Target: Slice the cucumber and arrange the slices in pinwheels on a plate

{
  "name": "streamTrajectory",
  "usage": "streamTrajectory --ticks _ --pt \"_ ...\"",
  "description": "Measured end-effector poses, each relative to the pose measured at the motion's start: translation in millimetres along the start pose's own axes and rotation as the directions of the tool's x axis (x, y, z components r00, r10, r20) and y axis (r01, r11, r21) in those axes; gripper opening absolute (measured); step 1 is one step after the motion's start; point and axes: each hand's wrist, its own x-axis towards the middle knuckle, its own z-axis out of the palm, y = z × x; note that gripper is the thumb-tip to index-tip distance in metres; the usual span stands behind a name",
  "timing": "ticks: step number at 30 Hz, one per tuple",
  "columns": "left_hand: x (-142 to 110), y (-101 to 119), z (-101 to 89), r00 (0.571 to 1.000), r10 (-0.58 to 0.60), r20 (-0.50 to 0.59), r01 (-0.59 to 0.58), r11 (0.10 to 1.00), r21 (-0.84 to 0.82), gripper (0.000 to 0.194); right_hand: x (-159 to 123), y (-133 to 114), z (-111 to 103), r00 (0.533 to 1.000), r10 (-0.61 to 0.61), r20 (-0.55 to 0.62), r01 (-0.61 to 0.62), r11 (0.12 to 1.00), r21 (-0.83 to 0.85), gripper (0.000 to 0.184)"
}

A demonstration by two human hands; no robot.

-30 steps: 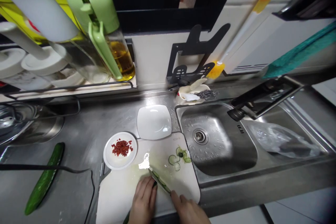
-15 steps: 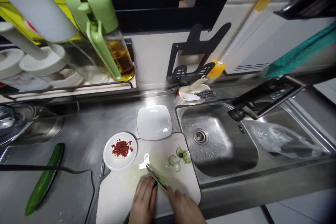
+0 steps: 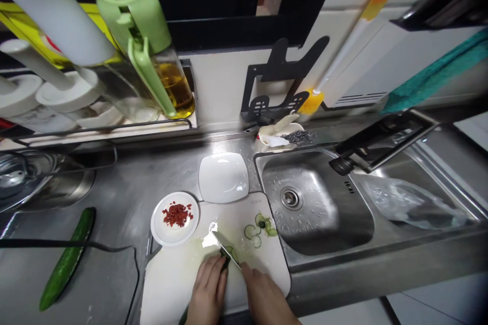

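My right hand (image 3: 263, 289) grips a kitchen knife (image 3: 225, 250), its blade slanting up and left over the white cutting board (image 3: 175, 274). Beside the blade, my left hand (image 3: 210, 279) is closed on a cucumber (image 3: 225, 259); the fingers cover most of it, and a bit of green shows below the wrist. Thin slices lie against the knife's right side. More cucumber slices (image 3: 256, 231) rest near the board's right edge. A small white plate of red dried berries (image 3: 177, 214) overlaps the board's upper left corner.
A white square plate (image 3: 223, 177) stands behind the board. To the right is a steel sink (image 3: 320, 203) with a black faucet (image 3: 366, 147) above it. A whole cucumber (image 3: 68, 259) lies at left near a black cord (image 3: 110, 249). An oil bottle (image 3: 171, 81) stands on the rear shelf.
The knife blade has shifted slightly and now stands more upright, its edge at the cucumber. A slice beside the blade has moved a little. Both hands stay in nearly the same place.
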Motion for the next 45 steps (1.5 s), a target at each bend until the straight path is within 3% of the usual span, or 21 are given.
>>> streamTrajectory --ticks 3,8,15,20,24,32,34,39,45 --pt "0.9 0.5 -0.8 1.000 -0.011 -0.012 0.011 1.000 -0.011 0.029 -5.5 4.1 -10.6 0.992 0.078 0.103 -0.082 0.996 0.030 0.056" --pt "0.5 0.5 -2.3 1.000 -0.020 0.020 0.020 0.999 -0.032 0.029 -14.2 11.9 -18.6 0.979 0.137 0.149 -0.147 0.988 0.054 0.071" --pt "0.1 -0.7 -2.2 0.999 -0.011 0.030 0.012 1.000 -0.020 0.029 -24.5 25.6 -20.6 0.982 0.126 0.141 -0.141 0.985 0.100 0.076" --pt "3.3 2.5 -5.1 0.997 -0.061 0.037 0.062 0.997 -0.046 0.028 -29.3 28.6 -26.4 0.986 0.094 0.134 -0.096 0.995 0.002 0.097" --pt "6.7 3.3 -10.2 0.994 -0.088 0.059 0.092 0.993 -0.069 0.027 -29.3 26.9 -24.4 0.988 0.145 0.057 -0.138 0.984 -0.115 0.091" --pt "26.2 14.6 -29.0 0.994 -0.111 0.000 0.110 0.990 -0.087 0.018 -24.3 27.3 -27.8 0.997 0.077 -0.020 -0.079 0.983 -0.164 0.079" --pt "42.7 24.6 -29.9 0.988 -0.146 0.046 0.149 0.985 -0.085 0.014 -25.6 27.3 -28.0 0.998 0.057 -0.034 -0.062 0.983 -0.171 0.078" --pt "92.7 40.9 -13.8 0.938 -0.146 0.315 0.157 0.988 -0.009 0.013 -31.1 27.7 -20.7 0.998 0.016 -0.069 -0.029 0.980 -0.199 0.075" --pt "117.4 31.8 -2.9 0.906 -0.166 0.389 0.162 0.986 0.042 0.013 -44.4 31.4 -17.2 0.998 0.046 -0.031 -0.050 0.991 -0.120 0.078"
